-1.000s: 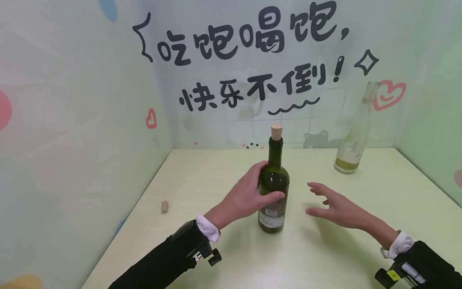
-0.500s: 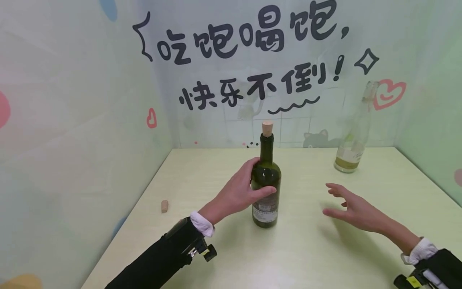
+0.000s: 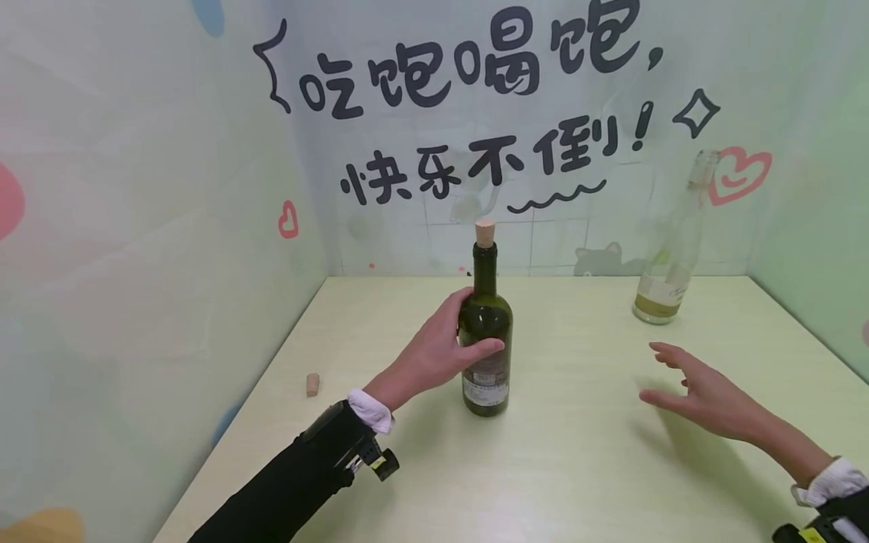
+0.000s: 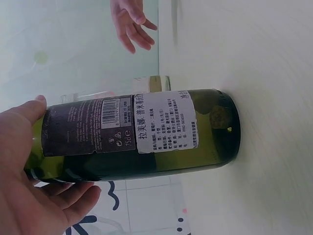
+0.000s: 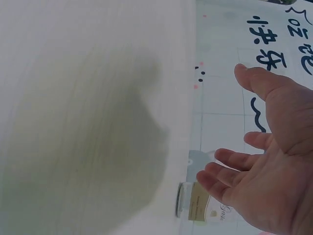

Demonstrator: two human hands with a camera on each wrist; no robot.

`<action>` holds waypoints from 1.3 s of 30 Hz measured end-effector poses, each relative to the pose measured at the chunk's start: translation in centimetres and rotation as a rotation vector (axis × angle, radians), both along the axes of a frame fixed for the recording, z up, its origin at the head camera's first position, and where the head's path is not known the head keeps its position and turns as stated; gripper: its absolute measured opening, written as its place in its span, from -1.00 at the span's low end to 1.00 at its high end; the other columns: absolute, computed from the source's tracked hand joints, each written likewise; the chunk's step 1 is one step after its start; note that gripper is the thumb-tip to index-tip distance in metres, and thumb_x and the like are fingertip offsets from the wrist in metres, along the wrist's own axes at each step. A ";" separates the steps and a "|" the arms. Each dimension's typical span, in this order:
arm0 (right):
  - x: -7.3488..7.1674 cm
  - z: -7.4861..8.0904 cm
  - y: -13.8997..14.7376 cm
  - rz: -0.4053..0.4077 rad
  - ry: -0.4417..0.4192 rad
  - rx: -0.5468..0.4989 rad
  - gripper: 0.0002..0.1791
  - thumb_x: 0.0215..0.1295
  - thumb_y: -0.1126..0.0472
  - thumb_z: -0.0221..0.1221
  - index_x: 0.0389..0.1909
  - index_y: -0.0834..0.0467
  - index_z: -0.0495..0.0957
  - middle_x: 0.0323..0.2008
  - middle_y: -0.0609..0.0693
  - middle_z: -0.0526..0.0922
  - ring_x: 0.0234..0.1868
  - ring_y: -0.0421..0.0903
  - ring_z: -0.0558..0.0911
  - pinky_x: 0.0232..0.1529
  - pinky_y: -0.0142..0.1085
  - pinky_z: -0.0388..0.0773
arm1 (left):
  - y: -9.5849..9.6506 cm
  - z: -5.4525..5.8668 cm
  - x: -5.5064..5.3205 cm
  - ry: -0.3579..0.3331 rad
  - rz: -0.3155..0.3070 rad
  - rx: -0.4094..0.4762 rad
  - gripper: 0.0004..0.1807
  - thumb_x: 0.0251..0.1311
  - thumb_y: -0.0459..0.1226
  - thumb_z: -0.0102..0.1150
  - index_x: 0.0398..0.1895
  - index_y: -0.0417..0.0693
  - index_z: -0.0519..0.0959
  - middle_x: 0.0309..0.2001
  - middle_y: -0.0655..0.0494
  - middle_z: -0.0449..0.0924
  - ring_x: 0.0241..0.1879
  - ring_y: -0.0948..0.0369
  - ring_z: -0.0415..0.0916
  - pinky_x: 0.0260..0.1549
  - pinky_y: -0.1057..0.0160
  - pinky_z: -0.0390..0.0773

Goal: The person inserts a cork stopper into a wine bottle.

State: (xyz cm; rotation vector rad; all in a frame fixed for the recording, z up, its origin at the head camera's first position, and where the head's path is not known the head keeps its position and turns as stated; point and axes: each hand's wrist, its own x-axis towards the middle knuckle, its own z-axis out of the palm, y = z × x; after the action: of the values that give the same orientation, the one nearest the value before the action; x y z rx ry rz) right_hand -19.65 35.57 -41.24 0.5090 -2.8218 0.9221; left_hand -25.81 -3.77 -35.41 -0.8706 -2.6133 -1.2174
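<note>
My left hand (image 3: 437, 348) grips a dark green wine bottle (image 3: 486, 320) round its upper body, thumb across the front and fingers behind. The bottle stands upright with a cork (image 3: 485, 233) in its mouth, partly sticking out. In the left wrist view the back label (image 4: 88, 127) with a barcode and a white sticker (image 4: 166, 122) shows below the hand. Further right, my right hand (image 3: 713, 396) hovers over the table with its fingers spread and holds nothing. In the right wrist view that hand (image 5: 274, 161) is seen from the palm side, its shadow on the table.
A second cork (image 3: 312, 385) stands on the table (image 3: 543, 475) at the left. At the back right is a clear glass bottle (image 3: 661, 283) with a pale label. Printed walls (image 3: 170, 226) close in the table at the back and both sides.
My left hand has moved left and slightly back with the wine bottle in its grip. My right hand has drawn away to the right.
</note>
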 end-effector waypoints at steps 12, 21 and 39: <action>0.5 0.0 2.6 -0.042 0.050 0.040 -0.08 0.19 -0.07 0.26 0.38 0.41 0.12 0.27 0.37 0.27 0.20 0.37 0.29 0.00 0.22 0.30 | -1.7 0.0 -1.5 -0.012 0.069 0.014 0.04 -0.04 0.30 0.20 0.46 0.07 0.09 0.24 0.20 0.30 0.18 0.20 0.36 0.10 0.08 0.41; 0.5 0.1 4.1 -0.087 0.064 0.099 -0.05 0.16 -0.10 0.28 0.33 0.49 0.15 0.23 0.45 0.26 0.18 0.43 0.26 0.01 0.24 0.23 | -3.1 0.1 -2.8 -0.026 0.102 0.044 0.04 -0.05 0.27 0.25 0.44 0.02 0.11 0.19 0.18 0.34 0.16 0.17 0.37 0.09 0.05 0.41; 0.2 0.7 6.6 -0.156 0.031 0.147 -0.05 0.21 -0.10 0.24 0.32 0.52 0.12 0.20 0.52 0.24 0.13 0.45 0.28 -0.08 0.24 0.29 | -5.8 0.7 -5.1 -0.064 0.196 0.030 0.12 -0.09 0.27 0.27 0.47 -0.02 0.05 0.25 0.05 0.32 0.20 0.06 0.35 0.11 -0.03 0.38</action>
State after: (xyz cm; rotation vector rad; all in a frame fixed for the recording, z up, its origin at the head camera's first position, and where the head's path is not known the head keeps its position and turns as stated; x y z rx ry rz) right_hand -19.42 42.13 -40.49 0.3109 -2.8654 0.6763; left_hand -30.88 -9.62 -34.68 -0.5632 -2.6470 -1.2465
